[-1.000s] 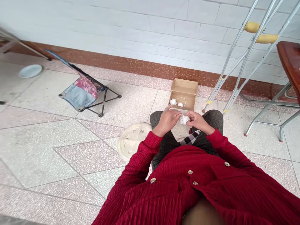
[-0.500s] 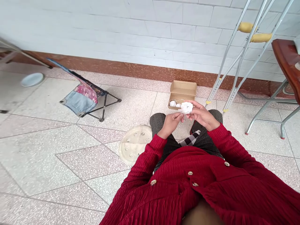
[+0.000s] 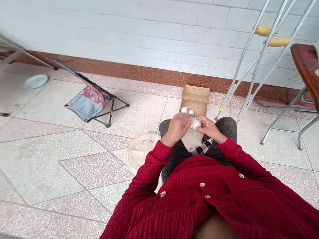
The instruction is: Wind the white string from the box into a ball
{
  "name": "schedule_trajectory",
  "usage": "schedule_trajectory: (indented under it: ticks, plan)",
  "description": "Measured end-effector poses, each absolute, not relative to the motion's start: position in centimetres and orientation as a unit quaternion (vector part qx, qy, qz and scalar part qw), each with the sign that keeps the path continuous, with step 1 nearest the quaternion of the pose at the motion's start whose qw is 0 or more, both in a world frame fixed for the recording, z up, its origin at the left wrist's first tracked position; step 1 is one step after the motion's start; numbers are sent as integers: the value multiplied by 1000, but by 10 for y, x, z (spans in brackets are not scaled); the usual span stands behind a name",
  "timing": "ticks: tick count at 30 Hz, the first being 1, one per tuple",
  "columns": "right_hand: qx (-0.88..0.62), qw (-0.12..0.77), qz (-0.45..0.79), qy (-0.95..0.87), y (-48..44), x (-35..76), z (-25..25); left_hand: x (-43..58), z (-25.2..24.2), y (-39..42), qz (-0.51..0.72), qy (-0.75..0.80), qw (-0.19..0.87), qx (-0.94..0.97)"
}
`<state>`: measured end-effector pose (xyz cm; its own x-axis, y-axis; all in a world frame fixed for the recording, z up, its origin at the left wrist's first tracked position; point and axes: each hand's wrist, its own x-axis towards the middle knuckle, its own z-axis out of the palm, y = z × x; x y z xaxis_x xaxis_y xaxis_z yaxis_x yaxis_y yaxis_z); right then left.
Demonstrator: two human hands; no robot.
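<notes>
A white ball of yarn (image 3: pixel 195 124) is held between my two hands, just above my knees. My left hand (image 3: pixel 178 127) closes on its left side, with the fingertips partly hidden behind it. On the other side, my right hand (image 3: pixel 209 127) pinches the ball with bent fingers. A strand of white yarn leads from near my hands into an open cardboard box (image 3: pixel 195 94) on the floor. Inside that box lie a white yarn ball (image 3: pixel 184 110) and a smaller white ball (image 3: pixel 191 112).
A folding stool (image 3: pixel 87 103) with a denim and floral seat stands to the left. Near my left leg is a round pale plastic lid or stool top (image 3: pixel 136 151). Crutches (image 3: pixel 256 63) lean on the wall at right, beside a brown chair (image 3: pixel 305 66). A pale dish (image 3: pixel 36 81) lies far left.
The yarn ball has moved slightly down and left, and has been turned. My left hand has shifted up over its far side; my right hand has come round its right side.
</notes>
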<state>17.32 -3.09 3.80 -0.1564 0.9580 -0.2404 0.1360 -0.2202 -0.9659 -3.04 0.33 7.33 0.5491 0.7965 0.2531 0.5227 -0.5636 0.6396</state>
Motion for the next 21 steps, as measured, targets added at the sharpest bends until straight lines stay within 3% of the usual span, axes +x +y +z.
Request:
schedule_trajectory:
  ticks: [3, 11, 14, 18, 21]
  plan:
    - [-487, 380, 653, -438, -45, 168, 48, -32, 70, 9, 295, 384, 281, 829]
    - [-403, 407, 727, -378, -39, 182, 89, -17, 48, -7, 295, 411, 486, 713]
    - [-450, 429, 656, -429, -21, 191, 84, -12, 46, -22, 250, 393, 497, 732]
    - [-588, 423, 432, -538, -5, 202, 55, -14, 56, -29, 185, 381, 435, 795]
    - [-589, 382, 431, -567, -11, 199, 30, -22, 65, -20, 192, 394, 360, 824]
